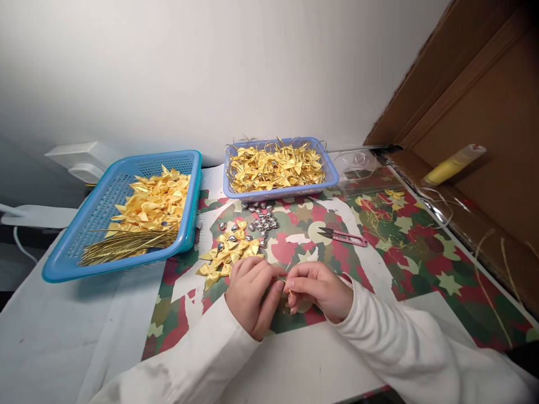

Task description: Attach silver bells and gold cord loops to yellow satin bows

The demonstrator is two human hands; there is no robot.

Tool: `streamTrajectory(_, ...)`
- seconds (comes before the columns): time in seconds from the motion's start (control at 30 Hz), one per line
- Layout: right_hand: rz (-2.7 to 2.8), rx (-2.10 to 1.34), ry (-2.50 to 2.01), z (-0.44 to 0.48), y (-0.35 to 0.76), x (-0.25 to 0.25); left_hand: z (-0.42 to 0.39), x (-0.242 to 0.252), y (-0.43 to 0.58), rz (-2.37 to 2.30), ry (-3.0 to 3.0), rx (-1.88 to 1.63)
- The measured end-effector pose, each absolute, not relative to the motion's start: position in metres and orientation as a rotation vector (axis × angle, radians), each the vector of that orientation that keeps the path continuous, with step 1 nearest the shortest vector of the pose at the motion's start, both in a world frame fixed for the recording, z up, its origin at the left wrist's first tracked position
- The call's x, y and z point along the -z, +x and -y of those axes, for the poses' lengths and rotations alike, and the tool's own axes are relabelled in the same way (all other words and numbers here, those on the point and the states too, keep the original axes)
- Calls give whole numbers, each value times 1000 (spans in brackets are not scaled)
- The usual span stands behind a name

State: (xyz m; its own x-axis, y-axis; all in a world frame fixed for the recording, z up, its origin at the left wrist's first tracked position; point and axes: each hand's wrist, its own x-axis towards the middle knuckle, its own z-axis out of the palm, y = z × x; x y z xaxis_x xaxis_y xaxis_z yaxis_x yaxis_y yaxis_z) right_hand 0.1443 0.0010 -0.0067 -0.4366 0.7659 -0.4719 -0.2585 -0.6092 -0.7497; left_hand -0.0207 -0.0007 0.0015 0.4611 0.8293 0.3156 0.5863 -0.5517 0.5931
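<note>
My left hand (255, 293) and my right hand (319, 289) meet fingertip to fingertip over the camouflage-patterned sheet (303, 320). Both are closed in a pinch. A thin yellow thread (289, 290) shows at the right fingertips. What the left fingers pinch is hidden. A fine needle-like sliver (288, 263) sticks up just behind the fingertips. Yellow ribbon bows (227, 255) lie in a loose pile beyond my left hand. Small silver bells (264, 223) are scattered behind them. Pink-handled thread snips (343, 236) rest beyond my right hand, blades pointing left.
A blue basket (194, 196) at the left holds yellow bows and a bundle of gold wire ties (130, 245). Another basket (281, 194) by the wall holds bows with gold loops. Tangled yellow thread (379, 216) lies at right, near cardboard (480, 90) and a yellow-filled tube (452, 165).
</note>
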Motion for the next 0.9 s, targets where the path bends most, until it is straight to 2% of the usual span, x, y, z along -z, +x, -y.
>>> streamTrajectory(0.9, 740, -2211, -1162, -3, 145, 2, -2, -4, -21, -1376, 2232, -899)
